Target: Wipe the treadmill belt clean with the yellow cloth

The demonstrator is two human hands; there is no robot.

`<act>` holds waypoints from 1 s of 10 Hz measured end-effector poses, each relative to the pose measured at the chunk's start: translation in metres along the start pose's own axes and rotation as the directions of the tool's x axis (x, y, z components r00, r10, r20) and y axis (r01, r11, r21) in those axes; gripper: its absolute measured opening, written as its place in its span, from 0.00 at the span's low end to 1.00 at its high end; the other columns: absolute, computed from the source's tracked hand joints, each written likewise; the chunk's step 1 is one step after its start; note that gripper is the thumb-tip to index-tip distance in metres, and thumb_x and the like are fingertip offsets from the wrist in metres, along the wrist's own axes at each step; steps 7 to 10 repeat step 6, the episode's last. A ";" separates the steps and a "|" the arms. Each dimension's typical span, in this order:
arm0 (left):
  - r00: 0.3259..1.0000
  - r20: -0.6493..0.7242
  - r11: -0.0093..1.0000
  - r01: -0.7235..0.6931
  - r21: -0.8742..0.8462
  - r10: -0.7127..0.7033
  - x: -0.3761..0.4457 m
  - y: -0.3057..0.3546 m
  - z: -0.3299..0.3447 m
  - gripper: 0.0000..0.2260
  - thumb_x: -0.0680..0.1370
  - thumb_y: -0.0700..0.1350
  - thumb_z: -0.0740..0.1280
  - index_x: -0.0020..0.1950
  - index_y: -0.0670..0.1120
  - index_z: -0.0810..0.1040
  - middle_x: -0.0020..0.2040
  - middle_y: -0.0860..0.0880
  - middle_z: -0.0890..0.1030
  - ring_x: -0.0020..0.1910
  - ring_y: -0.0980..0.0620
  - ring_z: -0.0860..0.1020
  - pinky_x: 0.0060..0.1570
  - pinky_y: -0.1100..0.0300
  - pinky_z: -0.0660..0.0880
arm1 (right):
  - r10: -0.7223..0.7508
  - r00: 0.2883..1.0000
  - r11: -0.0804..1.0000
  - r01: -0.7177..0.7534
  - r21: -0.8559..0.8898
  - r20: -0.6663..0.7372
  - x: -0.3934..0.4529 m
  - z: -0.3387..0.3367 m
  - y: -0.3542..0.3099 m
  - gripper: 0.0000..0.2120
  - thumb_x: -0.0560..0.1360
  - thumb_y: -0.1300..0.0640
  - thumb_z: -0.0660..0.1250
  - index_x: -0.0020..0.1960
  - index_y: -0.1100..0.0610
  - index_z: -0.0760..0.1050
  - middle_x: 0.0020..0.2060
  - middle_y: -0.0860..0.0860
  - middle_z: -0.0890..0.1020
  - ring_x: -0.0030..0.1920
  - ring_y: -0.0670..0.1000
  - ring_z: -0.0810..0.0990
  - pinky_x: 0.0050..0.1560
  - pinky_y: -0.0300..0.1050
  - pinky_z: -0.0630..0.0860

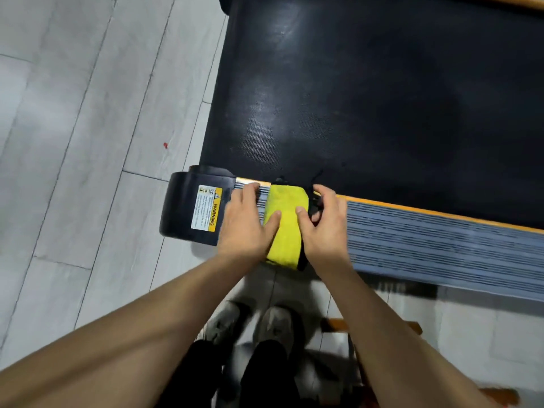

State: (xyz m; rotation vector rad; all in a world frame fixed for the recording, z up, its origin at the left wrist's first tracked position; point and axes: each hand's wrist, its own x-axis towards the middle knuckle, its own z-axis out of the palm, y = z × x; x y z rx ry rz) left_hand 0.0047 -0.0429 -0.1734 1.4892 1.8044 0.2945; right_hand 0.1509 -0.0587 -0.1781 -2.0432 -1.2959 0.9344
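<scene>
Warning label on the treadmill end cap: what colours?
White text panel with a yellow strip reading WARNING; the warning label sits on the dark end cap. Head view.

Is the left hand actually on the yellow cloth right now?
Touching. The head view shows the left hand with its thumb lying flat on the yellow cloth, which sits folded on the treadmill's side rail.

Both forearms bare, extended forward. Left hand [245, 222] flat, fingers straight, thumb angled inward. Right hand [322, 223] palm down, fingers curled, thumb inward.
</scene>
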 end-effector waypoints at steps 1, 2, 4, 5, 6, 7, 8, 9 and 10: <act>0.958 0.123 0.910 -0.285 0.300 0.259 -0.016 -0.013 -0.007 0.21 0.77 0.52 0.70 0.67 0.48 0.73 0.66 0.44 0.73 0.57 0.39 0.73 0.57 0.44 0.73 | -0.089 0.995 0.988 0.083 -0.128 -0.042 -0.005 0.002 0.002 0.23 0.77 0.54 0.67 0.71 0.50 0.66 0.60 0.51 0.70 0.57 0.53 0.75 0.61 0.55 0.73; 0.890 0.343 0.768 -0.439 0.466 0.300 -0.037 -0.019 -0.009 0.27 0.78 0.55 0.67 0.76 0.54 0.66 0.76 0.47 0.67 0.65 0.39 0.72 0.60 0.45 0.71 | -0.238 0.969 0.920 0.201 -0.338 -0.070 -0.025 -0.009 -0.009 0.23 0.76 0.55 0.66 0.70 0.51 0.68 0.60 0.51 0.73 0.59 0.53 0.73 0.58 0.51 0.69; 0.843 0.523 0.679 -0.457 0.574 0.125 -0.039 0.008 -0.036 0.29 0.83 0.57 0.57 0.82 0.55 0.51 0.83 0.48 0.54 0.76 0.40 0.61 0.70 0.45 0.62 | -0.017 0.940 0.822 0.207 -0.530 0.341 -0.051 -0.017 -0.011 0.25 0.79 0.51 0.60 0.75 0.49 0.63 0.73 0.49 0.68 0.70 0.54 0.68 0.67 0.53 0.65; 0.868 0.469 0.683 -0.443 0.581 0.164 -0.038 0.031 -0.074 0.24 0.83 0.57 0.56 0.79 0.54 0.60 0.80 0.49 0.62 0.74 0.41 0.64 0.69 0.45 0.63 | -0.049 0.954 0.849 0.197 -0.491 0.297 -0.040 -0.034 -0.047 0.25 0.78 0.52 0.62 0.75 0.50 0.64 0.74 0.49 0.67 0.71 0.55 0.67 0.69 0.52 0.64; 0.884 0.409 0.658 -0.448 0.605 0.226 -0.031 0.056 -0.117 0.22 0.82 0.57 0.58 0.75 0.52 0.65 0.76 0.49 0.68 0.72 0.42 0.67 0.67 0.47 0.66 | -0.126 0.970 0.864 0.209 -0.458 0.207 -0.025 -0.054 -0.095 0.26 0.77 0.54 0.63 0.74 0.51 0.66 0.73 0.51 0.69 0.71 0.55 0.68 0.70 0.52 0.65; 0.884 0.409 0.658 -0.448 0.605 0.226 -0.031 0.056 -0.117 0.22 0.82 0.57 0.58 0.75 0.52 0.65 0.76 0.49 0.68 0.72 0.42 0.67 0.67 0.47 0.66 | -0.126 0.970 0.864 0.209 -0.458 0.207 -0.025 -0.054 -0.095 0.26 0.77 0.54 0.63 0.74 0.51 0.66 0.73 0.51 0.69 0.71 0.55 0.68 0.70 0.52 0.65; 0.884 0.409 0.658 -0.448 0.605 0.226 -0.031 0.056 -0.117 0.22 0.82 0.57 0.58 0.75 0.52 0.65 0.76 0.49 0.68 0.72 0.42 0.67 0.67 0.47 0.66 | -0.126 0.970 0.864 0.209 -0.458 0.207 -0.025 -0.054 -0.095 0.26 0.77 0.54 0.63 0.74 0.51 0.66 0.73 0.51 0.69 0.71 0.55 0.68 0.70 0.52 0.65; 0.884 0.409 0.658 -0.448 0.605 0.226 -0.031 0.056 -0.117 0.22 0.82 0.57 0.58 0.75 0.52 0.65 0.76 0.49 0.68 0.72 0.42 0.67 0.67 0.47 0.66 | -0.126 0.970 0.864 0.209 -0.458 0.207 -0.025 -0.054 -0.095 0.26 0.77 0.54 0.63 0.74 0.51 0.66 0.73 0.51 0.69 0.71 0.55 0.68 0.70 0.52 0.65; 0.884 0.409 0.658 -0.448 0.605 0.226 -0.031 0.056 -0.117 0.22 0.82 0.57 0.58 0.75 0.52 0.65 0.76 0.49 0.68 0.72 0.42 0.67 0.67 0.47 0.66 | -0.126 0.970 0.864 0.209 -0.458 0.207 -0.025 -0.054 -0.095 0.26 0.77 0.54 0.63 0.74 0.51 0.66 0.73 0.51 0.69 0.71 0.55 0.68 0.70 0.52 0.65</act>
